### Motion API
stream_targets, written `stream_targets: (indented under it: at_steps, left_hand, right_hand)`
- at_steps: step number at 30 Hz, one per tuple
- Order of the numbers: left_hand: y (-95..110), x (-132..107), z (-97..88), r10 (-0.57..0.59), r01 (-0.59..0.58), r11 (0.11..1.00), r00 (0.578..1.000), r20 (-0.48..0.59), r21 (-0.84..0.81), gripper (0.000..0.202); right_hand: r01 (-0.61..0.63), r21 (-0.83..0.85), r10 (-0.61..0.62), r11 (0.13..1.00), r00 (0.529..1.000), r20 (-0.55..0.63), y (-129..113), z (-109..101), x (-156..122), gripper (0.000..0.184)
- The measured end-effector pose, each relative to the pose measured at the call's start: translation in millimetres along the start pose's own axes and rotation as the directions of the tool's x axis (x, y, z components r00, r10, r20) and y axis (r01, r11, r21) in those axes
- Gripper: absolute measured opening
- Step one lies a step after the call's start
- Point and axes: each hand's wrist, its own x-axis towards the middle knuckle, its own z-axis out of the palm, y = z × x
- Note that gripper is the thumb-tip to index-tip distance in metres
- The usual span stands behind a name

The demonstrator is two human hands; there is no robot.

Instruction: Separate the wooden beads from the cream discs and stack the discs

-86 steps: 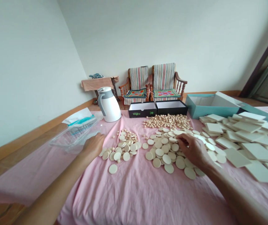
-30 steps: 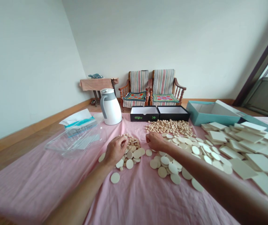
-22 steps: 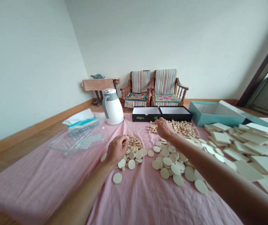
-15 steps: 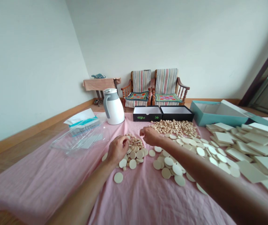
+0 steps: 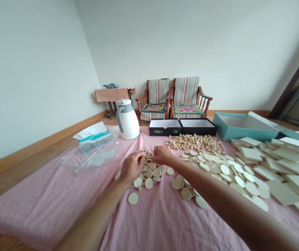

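Note:
My left hand rests with curled fingers on the left edge of a small mixed pile of discs on the pink cloth. Over the far side of that pile my right hand hovers, its fingers pinched together on something too small to name. A wide spread of larger pale discs lies to the right. Behind it lies a heap of small tan wooden discs. One pale disc lies alone near me.
A white jug stands at the back left beside a clear plastic tray and a tissue pack. Two black boxes and a teal box stand open at the back. Pale square tiles cover the right side.
My right hand reached to the small tan discs at the back, then came back left to the mixed pile. My left hand stayed on that pile.

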Motion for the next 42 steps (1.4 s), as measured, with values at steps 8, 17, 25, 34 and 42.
stream_targets:
  at_steps: [8,17,25,34,42]
  left_hand:
    - [-4.1,-0.7,4.5,0.003,-0.003,1.000,1.000,-0.014,0.012,0.012]
    - [-1.9,-0.5,2.4,0.006,-0.006,1.000,1.000,0.006,0.001,0.013]
    - [-1.8,-1.0,1.4,0.001,-0.001,1.000,1.000,0.001,-0.003,0.013]
    - [-3.8,-0.9,2.5,0.004,-0.004,1.000,1.000,-0.006,0.012,0.012]
    - [-4.3,-1.6,2.7,-0.004,0.004,1.000,1.000,-0.008,-0.004,0.012]
  right_hand:
    - [-0.126,-0.052,0.114,0.991,0.975,-0.189,49.5,-28.7,1.5,0.032]
    - [0.222,0.009,-0.222,0.975,0.975,0.014,22.7,-9.0,-9.0,0.024]
    - [0.152,-0.035,-0.152,0.988,0.988,-0.002,32.2,-4.5,-5.8,0.026]
    - [-0.153,-0.151,0.123,0.977,0.974,-0.189,74.2,-35.7,2.1,0.029]
    - [0.019,-0.124,-0.012,0.992,0.998,0.054,54.3,-10.4,10.0,0.023]
